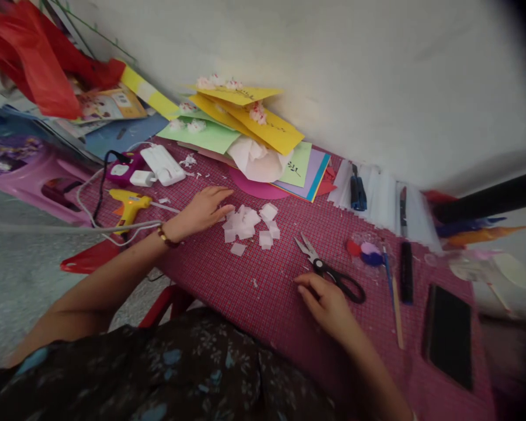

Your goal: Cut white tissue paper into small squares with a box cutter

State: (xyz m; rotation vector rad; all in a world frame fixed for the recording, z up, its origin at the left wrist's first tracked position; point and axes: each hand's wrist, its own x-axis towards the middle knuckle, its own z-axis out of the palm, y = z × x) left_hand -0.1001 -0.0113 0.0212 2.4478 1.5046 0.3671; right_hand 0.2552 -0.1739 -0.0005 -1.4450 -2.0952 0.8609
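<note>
My left hand (201, 213) lies over the checked table with its fingers stretched out, nothing in them, just left of a loose pile of small white paper squares (244, 223). To the right, my right hand (324, 297) rests with slightly curled, parted fingers and holds nothing visible. Right beside it are black-handled scissors (319, 266), their blades partly apart and pointing toward the paper squares. Behind my left wrist sits a yellow hot glue gun (130, 207). A crumpled round of white paper (258, 159) lies beyond the squares.
Yellow and green cards (263, 126) with paper flowers are stacked by the wall. A power strip (125, 169) and cables lie at left. Glue sticks (377, 196), a utility knife (358, 193), a paintbrush (388, 272) and a phone (449, 336) are at right.
</note>
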